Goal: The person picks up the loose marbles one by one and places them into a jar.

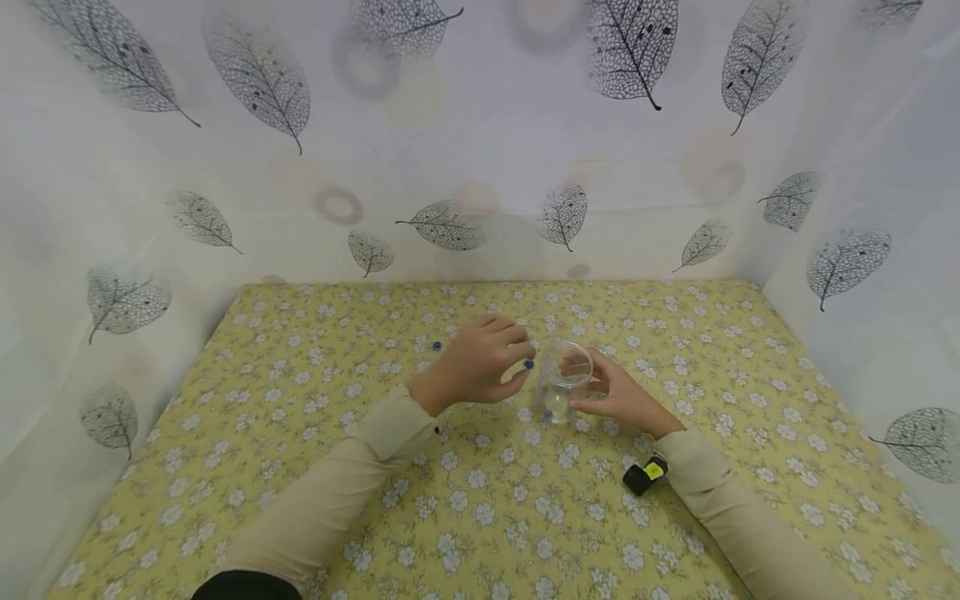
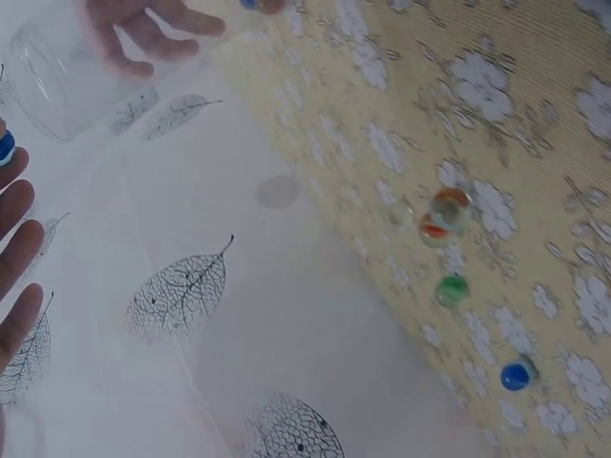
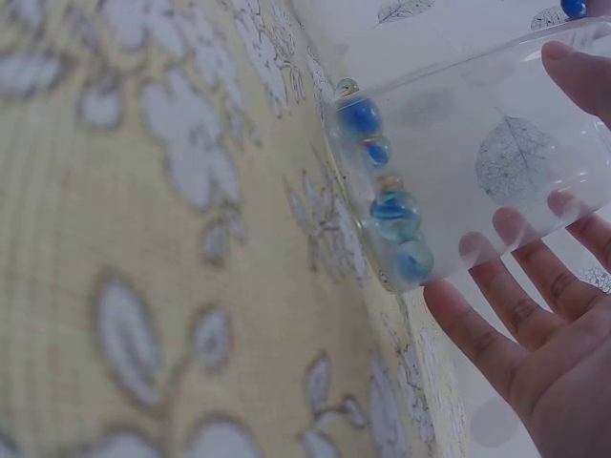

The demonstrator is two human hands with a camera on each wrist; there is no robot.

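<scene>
A blue marble (image 1: pixel 528 364) is pinched between the thumb and finger of my left hand (image 1: pixel 480 362), just left of the jar's rim. In the left wrist view this marble (image 2: pixel 7 148) shows at the left edge beside my fingers (image 2: pixel 17 253). My right hand (image 1: pixel 618 396) holds a clear jar (image 1: pixel 555 387) from its right side, thumb in front and fingers around the wall. Several marbles (image 3: pixel 394 212), mostly blue and clear, lie at the bottom of the jar, as the right wrist view shows.
Loose on the flowered tablecloth (image 1: pixel 480 508) lie an orange-streaked marble (image 2: pixel 449 208), a green marble (image 2: pixel 451 291) and a blue marble (image 2: pixel 516 375). A black device with a yellow label (image 1: pixel 645 475) sits at my right wrist. Behind the table hangs a leaf-patterned white curtain (image 1: pixel 465 150).
</scene>
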